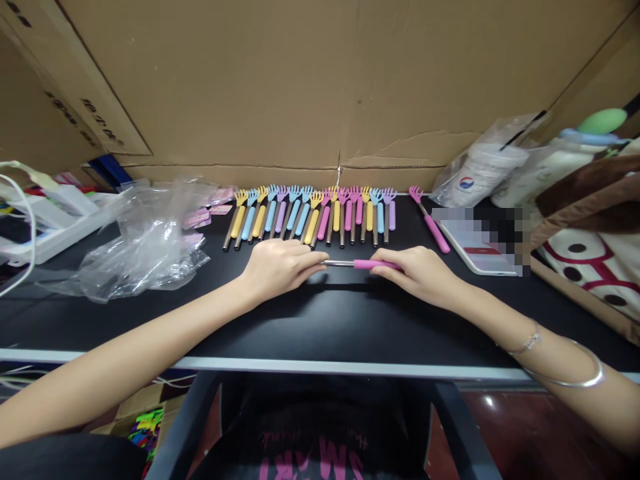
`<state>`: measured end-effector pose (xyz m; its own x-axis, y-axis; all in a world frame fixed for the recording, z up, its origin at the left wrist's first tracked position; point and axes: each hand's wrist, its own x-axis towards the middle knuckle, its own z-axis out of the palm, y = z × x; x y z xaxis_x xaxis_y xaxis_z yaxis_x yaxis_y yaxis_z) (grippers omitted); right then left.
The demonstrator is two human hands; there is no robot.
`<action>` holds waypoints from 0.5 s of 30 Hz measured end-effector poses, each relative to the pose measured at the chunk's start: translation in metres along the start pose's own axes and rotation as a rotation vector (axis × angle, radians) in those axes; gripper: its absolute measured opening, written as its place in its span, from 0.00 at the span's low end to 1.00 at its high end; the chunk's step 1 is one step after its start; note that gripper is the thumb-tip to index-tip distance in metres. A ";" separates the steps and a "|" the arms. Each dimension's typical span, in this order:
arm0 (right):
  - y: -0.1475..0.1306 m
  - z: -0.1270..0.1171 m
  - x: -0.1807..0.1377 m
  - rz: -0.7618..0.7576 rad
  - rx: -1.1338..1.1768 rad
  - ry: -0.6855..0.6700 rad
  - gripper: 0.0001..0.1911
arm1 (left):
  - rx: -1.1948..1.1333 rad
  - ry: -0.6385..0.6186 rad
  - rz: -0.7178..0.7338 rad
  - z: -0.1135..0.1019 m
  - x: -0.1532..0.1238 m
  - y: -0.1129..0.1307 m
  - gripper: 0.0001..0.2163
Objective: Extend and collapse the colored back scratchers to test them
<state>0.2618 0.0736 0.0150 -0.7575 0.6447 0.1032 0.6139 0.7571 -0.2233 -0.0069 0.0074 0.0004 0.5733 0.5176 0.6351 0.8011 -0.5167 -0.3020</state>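
Between my two hands, level above the black table, is a telescopic back scratcher (361, 264) with a pink grip and a thin metal rod. My left hand (280, 268) is closed around its left end, so that end is hidden. At the other end, my right hand (420, 272) pinches the pink grip. Behind my hands lies a row of small back scratchers (271, 217) in yellow, blue, purple and pink, claws pointing away from me. One more pink back scratcher (436, 233) lies apart, to the right of the row.
Crumpled clear plastic bags (150, 243) lie on the left, near a white power strip (50, 230). To the right are a phone (463, 250), a bagged drink cup (483, 177) and a patterned bag (595, 267). A cardboard wall (280, 87) stands behind the table (320, 327).
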 end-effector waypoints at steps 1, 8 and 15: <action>0.000 0.000 0.000 -0.002 0.023 -0.003 0.21 | 0.006 0.003 0.006 0.000 0.000 0.000 0.13; 0.002 -0.001 0.001 -0.016 0.239 -0.088 0.22 | 0.055 0.049 0.042 0.001 0.000 -0.002 0.13; -0.005 -0.003 0.002 -0.035 0.361 -0.103 0.23 | 0.035 0.048 0.041 -0.005 0.002 -0.004 0.13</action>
<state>0.2584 0.0713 0.0196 -0.8059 0.5916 0.0229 0.4838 0.6805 -0.5503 -0.0103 0.0071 0.0066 0.5972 0.4626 0.6553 0.7833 -0.5120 -0.3525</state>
